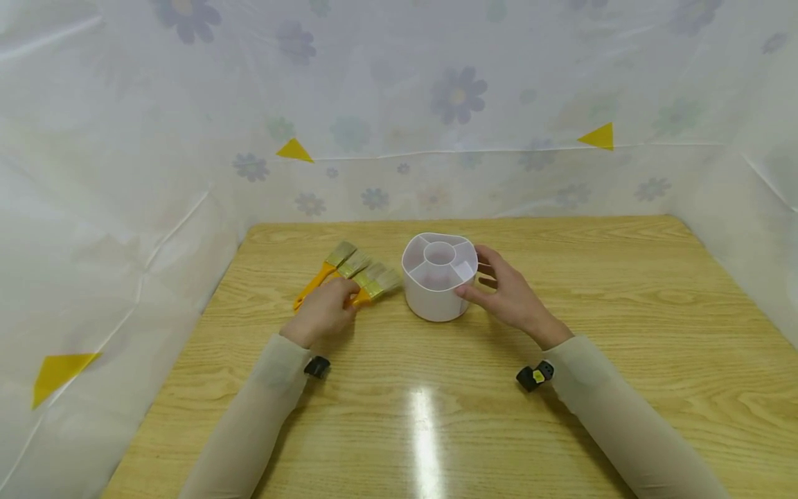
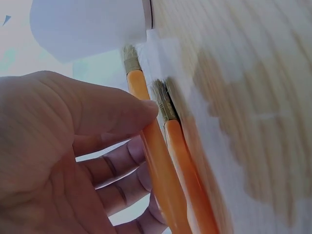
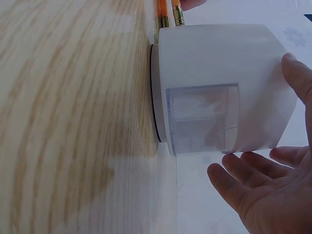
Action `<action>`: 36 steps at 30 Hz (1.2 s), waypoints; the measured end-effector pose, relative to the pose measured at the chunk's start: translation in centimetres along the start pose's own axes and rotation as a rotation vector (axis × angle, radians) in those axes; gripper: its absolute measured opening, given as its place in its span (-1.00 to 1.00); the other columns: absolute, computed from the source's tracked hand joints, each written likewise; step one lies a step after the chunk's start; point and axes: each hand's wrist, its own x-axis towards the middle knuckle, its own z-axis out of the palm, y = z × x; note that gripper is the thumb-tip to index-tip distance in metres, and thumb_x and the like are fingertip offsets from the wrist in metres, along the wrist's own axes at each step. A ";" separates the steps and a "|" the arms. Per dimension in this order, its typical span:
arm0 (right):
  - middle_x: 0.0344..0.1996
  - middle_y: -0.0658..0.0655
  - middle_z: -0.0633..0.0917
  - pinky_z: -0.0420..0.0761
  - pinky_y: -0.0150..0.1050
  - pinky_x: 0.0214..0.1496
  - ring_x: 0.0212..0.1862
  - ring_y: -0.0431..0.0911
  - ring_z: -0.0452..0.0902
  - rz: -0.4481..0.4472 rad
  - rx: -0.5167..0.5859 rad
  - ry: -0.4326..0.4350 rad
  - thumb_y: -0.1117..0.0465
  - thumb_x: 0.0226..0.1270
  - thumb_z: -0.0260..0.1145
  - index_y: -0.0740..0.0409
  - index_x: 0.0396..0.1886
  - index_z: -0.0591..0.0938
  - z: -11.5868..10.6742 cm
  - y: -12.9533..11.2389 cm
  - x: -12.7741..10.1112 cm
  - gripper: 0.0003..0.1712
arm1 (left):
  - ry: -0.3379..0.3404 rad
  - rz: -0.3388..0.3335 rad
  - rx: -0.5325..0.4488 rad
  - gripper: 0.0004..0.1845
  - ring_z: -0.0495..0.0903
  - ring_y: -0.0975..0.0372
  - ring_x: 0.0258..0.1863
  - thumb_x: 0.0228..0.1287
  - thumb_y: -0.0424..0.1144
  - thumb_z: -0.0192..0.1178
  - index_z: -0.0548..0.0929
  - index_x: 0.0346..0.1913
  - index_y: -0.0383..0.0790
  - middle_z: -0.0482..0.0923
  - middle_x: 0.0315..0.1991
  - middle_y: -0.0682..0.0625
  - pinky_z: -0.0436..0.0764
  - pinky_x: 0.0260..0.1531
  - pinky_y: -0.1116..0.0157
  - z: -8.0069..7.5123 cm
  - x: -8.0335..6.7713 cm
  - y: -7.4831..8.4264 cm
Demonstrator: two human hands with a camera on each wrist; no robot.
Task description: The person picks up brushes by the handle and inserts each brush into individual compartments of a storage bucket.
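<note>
Head view: the left hand [image 1: 324, 312] rests on a cluster of orange-handled brushes [image 1: 358, 274] lying on the wooden counter [image 1: 623, 312]; in the left wrist view its thumb and curled fingers pinch one brush handle [image 2: 156, 161]. The right hand [image 1: 511, 294], fingers relaxed and spread, touches the side of a white compartmented holder [image 1: 439, 277] standing upright just right of the brushes. Flower-printed sheeting [image 1: 399, 104] surrounds the counter.

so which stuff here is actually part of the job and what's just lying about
In use:
- paintbrushes, left hand on them
- white divided holder, right hand touching its side

Just there:
- wooden table
- floral plastic sheet
- yellow triangles
</note>
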 end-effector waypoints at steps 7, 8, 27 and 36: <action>0.33 0.30 0.31 0.33 0.17 0.25 0.31 0.25 0.26 -0.007 -0.003 -0.003 0.14 0.22 0.39 0.21 0.45 0.14 0.0 0.0 0.0 -0.10 | 0.019 -0.017 -0.012 -0.68 0.42 0.13 -0.30 0.18 -0.42 0.15 0.62 0.02 -0.29 0.52 -0.25 -0.07 0.44 -0.36 0.21 -0.1 -0.1 0.0; 0.33 0.30 0.31 0.33 0.17 0.25 0.31 0.25 0.26 -0.005 -0.003 -0.002 0.13 0.22 0.39 0.20 0.45 0.14 0.0 0.0 0.0 -0.10 | 0.023 -0.024 -0.020 -0.64 0.43 0.13 -0.29 0.19 -0.42 0.16 0.60 0.08 -0.31 0.53 -0.21 -0.09 0.46 -0.35 0.21 -0.1 -0.1 0.0; 0.34 0.28 0.29 0.34 0.18 0.24 0.31 0.25 0.26 0.021 0.013 -0.007 0.12 0.22 0.39 0.15 0.47 0.12 0.0 0.0 0.0 -0.09 | 0.157 0.005 -0.080 -0.58 0.47 0.10 -0.28 0.22 -0.42 0.15 0.52 0.17 -0.37 0.53 -0.16 -0.16 0.51 -0.26 0.14 -0.4 0.3 -0.1; 0.33 0.30 0.30 0.35 0.18 0.23 0.30 0.26 0.27 0.017 0.017 -0.005 0.14 0.22 0.40 0.17 0.46 0.13 0.1 0.0 0.0 -0.09 | 0.253 0.026 -0.109 -0.57 0.35 0.15 -0.47 0.22 -0.43 0.19 0.52 0.18 -0.38 0.46 -0.30 -0.10 0.39 -0.46 0.24 -0.5 0.2 0.3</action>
